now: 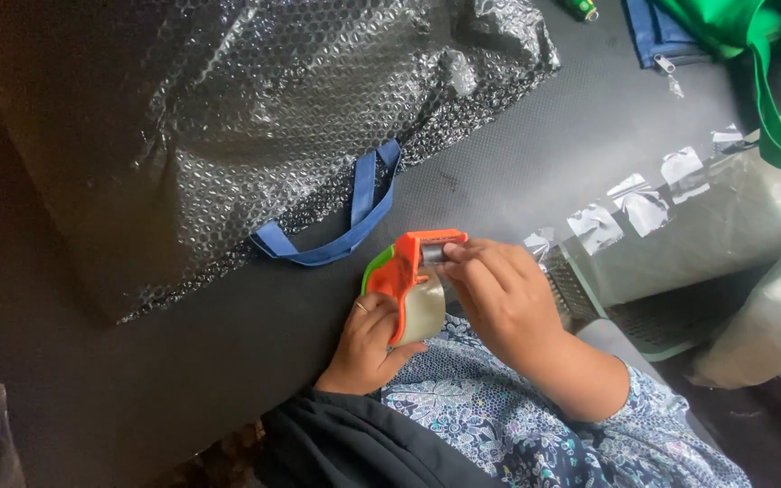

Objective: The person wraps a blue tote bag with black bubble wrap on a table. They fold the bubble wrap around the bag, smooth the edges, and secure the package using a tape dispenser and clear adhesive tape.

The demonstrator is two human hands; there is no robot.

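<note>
Head view: broad black table (517, 172), matte and finely ribbed. Across its far half, a bulky parcel (228, 117) swathed in glossy bubble wrap over something dark, a flat blue strap (354, 226) looping out below. Along the right edge, torn clear tape strips (644, 208) stuck in a row; beyond, green fabric (761, 54). At the near edge, an orange plastic dispenser (406, 271) with a green rim, carrying a clear tape roll (425, 312). Left hand (368, 348) wrapped round the roll from below, fingers closed on it. Right hand (503, 298) over the top, fingertips (454, 258) pinched at the dispenser's mouth.
</note>
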